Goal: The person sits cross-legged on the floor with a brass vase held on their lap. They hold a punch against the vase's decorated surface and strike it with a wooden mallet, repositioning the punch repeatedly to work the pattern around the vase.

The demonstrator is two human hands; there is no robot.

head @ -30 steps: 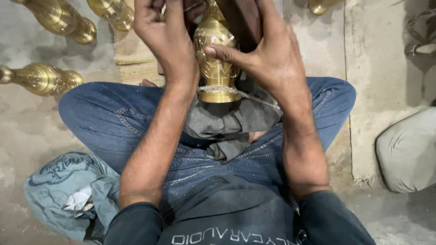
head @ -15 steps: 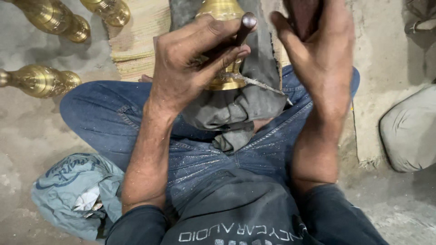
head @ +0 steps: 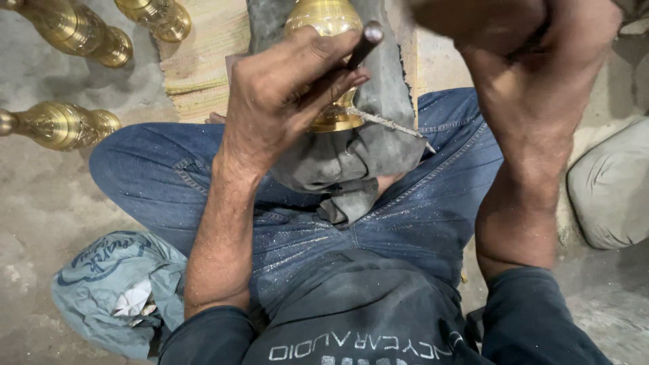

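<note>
Head view, left hand [head: 287,94]: closed in a fist round a thin dark tool [head: 365,42], gripped between thumb and fingers, tool tip poking up past the knuckles.
Head view, tool: slanted, upper end rounded and dull, lower part hidden inside the fist, just in front of the brass piece.
Head view, brass piece [head: 324,20]: golden, rounded body at the top edge of the frame, flared base [head: 332,120] showing below the left hand; upright on the lap, wrapped at the sides by grey cloth.
Head view, grey cloth [head: 375,145]: dark and crumpled, draped over the thighs under and round the brass piece, a frayed pale edge running off to the right.
Head view, right hand [head: 514,27]: raised to the top right, mostly cut off by the frame edge, only wrist and heel of the palm visible; cannot tell how far open or whether holding anything.
Head view, jeans [head: 433,203]: blue, speckled with fine glittering dust, legs crossed on the floor.
Head view, other brass pieces [head: 64,125]: three lying on the concrete floor at upper left, well apart from the hands.
Head view, woven mat [head: 203,61]: pale straw, flat behind the left knee.
Head view, plastic bag [head: 111,290]: pale blue, crumpled, beside the left elbow.
Head view, sack [head: 612,186]: grey, bulging, at the right edge.
</note>
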